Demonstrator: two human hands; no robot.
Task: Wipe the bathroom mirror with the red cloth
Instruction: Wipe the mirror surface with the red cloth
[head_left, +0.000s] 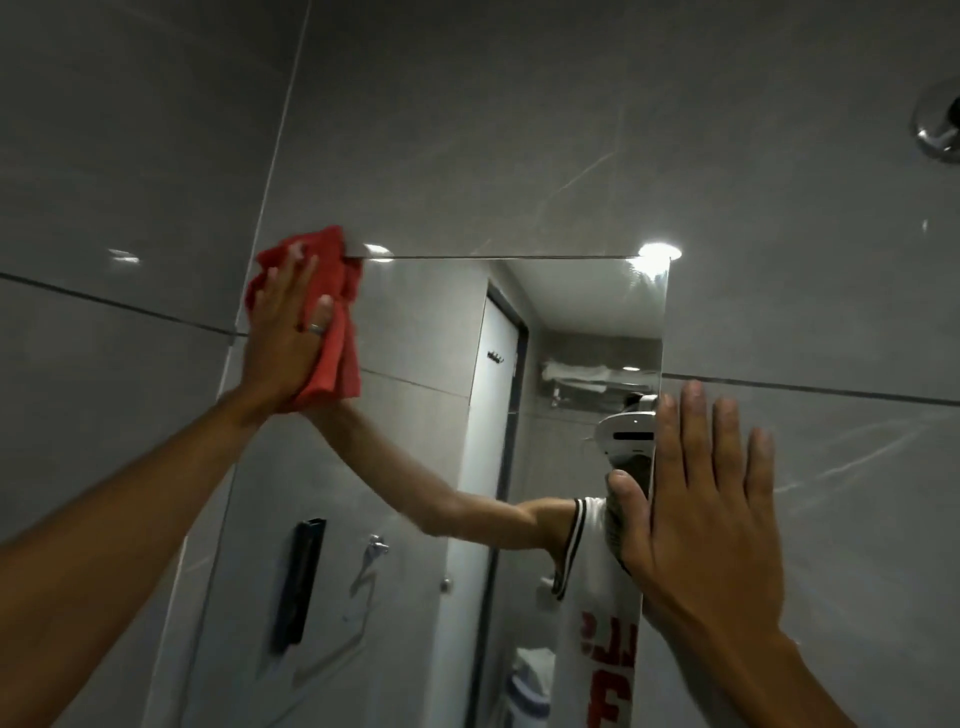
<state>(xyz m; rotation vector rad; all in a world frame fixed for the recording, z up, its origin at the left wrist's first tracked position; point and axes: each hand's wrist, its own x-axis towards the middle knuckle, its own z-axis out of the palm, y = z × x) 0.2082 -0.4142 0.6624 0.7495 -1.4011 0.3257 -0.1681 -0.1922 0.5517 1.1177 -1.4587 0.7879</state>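
While the mirror (415, 441) hangs rigid and breakable on the grey tiled wall (467, 130), the right hand (711, 519) braces flat at its right edge, fingers spread, holding nothing. At the top left corner, the left hand (288, 332) presses the soft, light red cloth (337, 312) under an open palm; it looks best gripped bunched.

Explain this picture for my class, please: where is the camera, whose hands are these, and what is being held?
There is one picture, from a camera worn on the person's head, looking at a grey tiled bathroom wall. No machine: these are a person's bare hands. The left hand presses a crumpled red cloth flat against the top left corner of the frameless rectangular wall mirror. The right hand rests open on the mirror's right edge, holding nothing. The arm inside the mirror is only a reflection.
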